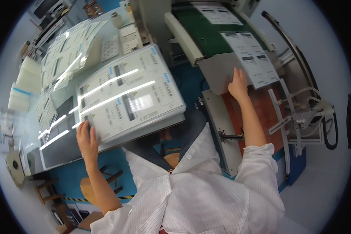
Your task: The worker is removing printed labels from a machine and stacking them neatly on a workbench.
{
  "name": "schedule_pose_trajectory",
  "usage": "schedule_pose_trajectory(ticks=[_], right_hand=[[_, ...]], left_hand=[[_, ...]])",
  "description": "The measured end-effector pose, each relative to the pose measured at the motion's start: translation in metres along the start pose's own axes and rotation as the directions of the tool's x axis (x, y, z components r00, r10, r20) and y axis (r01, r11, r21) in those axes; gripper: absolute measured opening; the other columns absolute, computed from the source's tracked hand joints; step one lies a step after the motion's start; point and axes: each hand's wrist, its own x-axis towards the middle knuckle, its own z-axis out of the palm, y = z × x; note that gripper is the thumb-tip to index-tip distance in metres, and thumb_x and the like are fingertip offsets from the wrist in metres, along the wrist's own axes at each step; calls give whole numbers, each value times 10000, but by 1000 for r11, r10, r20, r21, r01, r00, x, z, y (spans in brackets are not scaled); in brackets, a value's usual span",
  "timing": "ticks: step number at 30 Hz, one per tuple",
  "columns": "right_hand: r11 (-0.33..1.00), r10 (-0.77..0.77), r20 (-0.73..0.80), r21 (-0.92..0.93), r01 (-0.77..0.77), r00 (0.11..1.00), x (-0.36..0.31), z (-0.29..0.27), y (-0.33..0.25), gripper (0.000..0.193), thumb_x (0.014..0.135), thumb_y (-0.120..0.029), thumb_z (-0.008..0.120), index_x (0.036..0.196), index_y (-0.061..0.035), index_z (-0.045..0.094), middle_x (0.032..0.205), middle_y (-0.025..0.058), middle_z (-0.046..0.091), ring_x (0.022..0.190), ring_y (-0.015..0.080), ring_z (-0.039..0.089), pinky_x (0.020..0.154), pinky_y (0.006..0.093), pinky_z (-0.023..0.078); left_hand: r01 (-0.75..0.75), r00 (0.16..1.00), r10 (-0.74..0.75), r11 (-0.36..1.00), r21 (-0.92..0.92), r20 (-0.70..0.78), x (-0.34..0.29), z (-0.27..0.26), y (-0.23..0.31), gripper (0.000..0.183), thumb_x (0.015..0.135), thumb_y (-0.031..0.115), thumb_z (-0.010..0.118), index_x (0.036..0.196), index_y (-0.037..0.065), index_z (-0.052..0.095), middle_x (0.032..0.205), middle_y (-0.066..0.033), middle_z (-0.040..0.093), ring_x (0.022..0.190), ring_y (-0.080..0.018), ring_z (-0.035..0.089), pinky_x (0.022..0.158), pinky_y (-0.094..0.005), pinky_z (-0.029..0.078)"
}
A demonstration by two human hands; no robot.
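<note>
A thick stack of glossy printed plastic sheets (148,97) lies on the table in front of me, with bright light streaks across its top. At its near left corner rests my left hand (87,142), fingers stretched out along the edge and not wrapped round anything. To the right, my right hand (238,82) is over a grey metal plate (218,70), fingers apart and nothing visible in them. Just beyond its fingertips, a single printed sheet (251,58) extends from a green conveyor belt (199,33) over the plate.
Another printed sheet (216,15) lies farther up the belt. More sheets (66,54) are piled at the table's back left, near a small bottle (116,19). A metal frame with hoses (300,121) stands right of a reddish board (261,117). Wooden stools (48,191) stand below.
</note>
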Motion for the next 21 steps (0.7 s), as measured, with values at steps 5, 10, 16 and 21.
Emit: schedule_pose_trajectory(ticks=[5, 10, 16, 21], right_hand=[[954, 216, 169, -246, -171, 962, 21, -4, 39, 750, 865, -39, 565, 1502, -40, 171, 1561, 213, 173, 1449, 379, 157, 1167, 483, 180], [930, 73, -38, -359, -81, 997, 30, 27, 98, 552, 905, -91, 520, 1420, -3, 342, 1463, 206, 369, 1329, 358, 389, 1037, 444, 408], [974, 24, -73, -223, -40, 997, 48, -8, 77, 280, 827, -14, 529, 1101, 8, 583, 1066, 214, 638, 1003, 395, 616, 834, 463, 510], [972, -189, -266, 87, 218, 945, 14, -52, 2, 359, 813, 57, 470, 1145, 6, 598, 1076, 256, 639, 1010, 439, 598, 873, 455, 482]], left_hand=[[287, 956, -281, 956, 58, -82, -2, 26, -46, 561, 1002, 339, 471, 1437, -1, 372, 1430, -226, 433, 1327, -360, 414, 1093, -379, 314], [365, 929, -355, 926, 101, -100, 9, 29, -20, 574, 1001, 378, 451, 1439, 14, 375, 1419, -208, 451, 1314, -350, 432, 1067, -384, 347], [450, 890, -435, 886, 114, -137, 3, 27, -10, 553, 986, 356, 474, 1429, 34, 400, 1392, -203, 478, 1260, -359, 482, 1029, -387, 387], [434, 888, -410, 897, 85, -208, -2, 25, -1, 549, 948, 331, 539, 1386, 12, 449, 1321, -213, 536, 1212, -369, 518, 1001, -391, 412]])
